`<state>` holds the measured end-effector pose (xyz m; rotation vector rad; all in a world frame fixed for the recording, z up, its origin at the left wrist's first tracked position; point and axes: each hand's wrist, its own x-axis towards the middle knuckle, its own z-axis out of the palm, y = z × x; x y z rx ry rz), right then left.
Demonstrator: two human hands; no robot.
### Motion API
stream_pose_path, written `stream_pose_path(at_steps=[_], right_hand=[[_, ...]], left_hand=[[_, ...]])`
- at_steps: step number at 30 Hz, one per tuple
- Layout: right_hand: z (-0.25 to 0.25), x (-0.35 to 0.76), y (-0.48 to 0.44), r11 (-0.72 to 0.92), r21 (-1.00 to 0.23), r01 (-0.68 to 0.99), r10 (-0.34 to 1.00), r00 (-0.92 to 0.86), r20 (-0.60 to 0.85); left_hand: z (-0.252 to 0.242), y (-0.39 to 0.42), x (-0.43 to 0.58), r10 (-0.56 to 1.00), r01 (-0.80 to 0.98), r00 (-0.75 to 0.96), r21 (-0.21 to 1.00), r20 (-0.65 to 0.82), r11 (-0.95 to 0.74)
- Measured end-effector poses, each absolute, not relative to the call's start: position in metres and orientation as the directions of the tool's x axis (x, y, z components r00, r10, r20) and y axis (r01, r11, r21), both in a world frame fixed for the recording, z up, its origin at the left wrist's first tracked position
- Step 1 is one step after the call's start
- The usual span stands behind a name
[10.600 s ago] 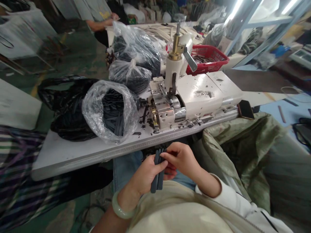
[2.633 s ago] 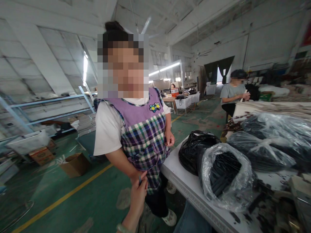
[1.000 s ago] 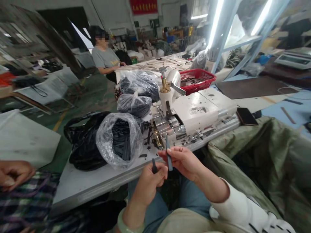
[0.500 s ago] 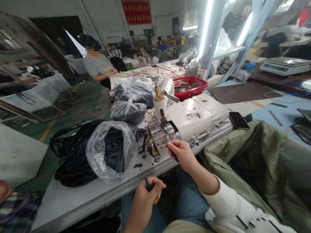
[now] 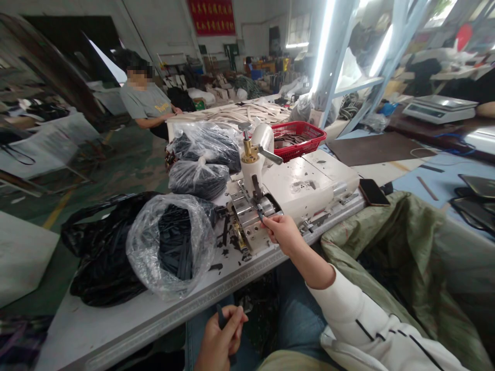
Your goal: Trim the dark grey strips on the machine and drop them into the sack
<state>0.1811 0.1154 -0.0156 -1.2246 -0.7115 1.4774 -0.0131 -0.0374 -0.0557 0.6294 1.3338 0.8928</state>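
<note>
Right hand: The right hand (image 5: 284,234) was the nearer of the two to the machine, reaching out over the table's front edge, with a white sleeve (image 5: 344,304) running back from the wrist.

Right grip: Thumb and fingers were closed together on a dark strip (image 5: 261,212), pinching it close to one end.

Strip position: That strip lay just ahead of the right hand and up and to the left of it, its long axis pointing into the steel head (image 5: 249,214) of a white bench machine (image 5: 305,180). Its tip was at or just beside the steel; the exact contact was too small to tell.

Strip look: It was narrow, flat-looking and matte, and mostly hidden by the fingers.

Left hand: The left hand (image 5: 220,335) was lower and farther back, over the jeans (image 5: 294,314), with its fingers curled around a second dark strip (image 5: 221,316) standing roughly upright.

Around: A clear plastic bag (image 5: 170,247) of dark strips sat left of the machine on the white table (image 5: 116,322), with dark offcuts (image 5: 224,237) scattered between them. A red basket (image 5: 297,139) stood behind the machine.
</note>
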Motion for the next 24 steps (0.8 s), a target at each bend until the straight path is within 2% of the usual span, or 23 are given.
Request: stream_pose_path(at_steps=[6, 9, 11, 13, 15, 17, 19, 20, 21, 22, 23, 24], right_hand=[[-0.013, 0.173, 0.117, -0.210, -0.882, -0.422, 0.934, 0.180, -0.309], [-0.015, 0.179, 0.112, -0.089, -0.908, -0.410, 0.905, 0.348, -0.246], [-0.019, 0.198, 0.099, 0.015, -0.957, -0.289, 0.845, 0.516, -0.142], [-0.029, 0.234, 0.075, 0.045, -0.997, -0.057, 0.735, 0.678, -0.005], [-0.044, 0.285, 0.042, -0.083, -0.970, 0.230, 0.597, 0.791, 0.136], [-0.061, 0.340, 0.005, -0.352, -0.790, 0.503, 0.501, 0.814, 0.295], [-0.073, 0.385, -0.029, -0.525, -0.499, 0.690, 0.561, 0.721, 0.407], [-0.075, 0.399, -0.042, -0.551, -0.376, 0.745, 0.609, 0.667, 0.429], [-0.074, 0.404, -0.052, -0.548, -0.307, 0.778, 0.651, 0.627, 0.428], [-0.071, 0.401, -0.059, -0.528, -0.306, 0.792, 0.684, 0.611, 0.400], [-0.064, 0.389, -0.063, -0.492, -0.381, 0.783, 0.712, 0.613, 0.342], [-0.056, 0.369, -0.065, -0.433, -0.514, 0.741, 0.755, 0.609, 0.242]], left_hand=[[-0.059, -0.039, -0.017, 0.829, -0.216, 0.004, 0.809, -0.559, 0.546], [-0.056, -0.040, -0.016, 0.828, -0.295, 0.050, 0.784, -0.559, 0.547], [-0.049, -0.038, -0.015, 0.820, -0.418, 0.133, 0.719, -0.557, 0.556], [-0.038, -0.036, -0.013, 0.808, -0.562, 0.246, 0.600, -0.535, 0.569], [-0.026, -0.031, -0.011, 0.797, -0.662, 0.350, 0.472, -0.492, 0.582], [-0.018, -0.027, -0.010, 0.791, -0.709, 0.412, 0.385, -0.452, 0.590], [-0.013, -0.023, -0.007, 0.777, -0.719, 0.462, 0.332, -0.427, 0.611], [-0.012, -0.022, -0.005, 0.770, -0.719, 0.481, 0.314, -0.419, 0.620], [-0.012, -0.022, -0.003, 0.766, -0.720, 0.495, 0.300, -0.410, 0.626], [-0.012, -0.021, 0.001, 0.764, -0.722, 0.505, 0.289, -0.401, 0.629], [-0.012, -0.021, 0.004, 0.766, -0.726, 0.511, 0.281, -0.392, 0.628], [-0.012, -0.022, 0.008, 0.767, -0.729, 0.514, 0.275, -0.383, 0.626]])
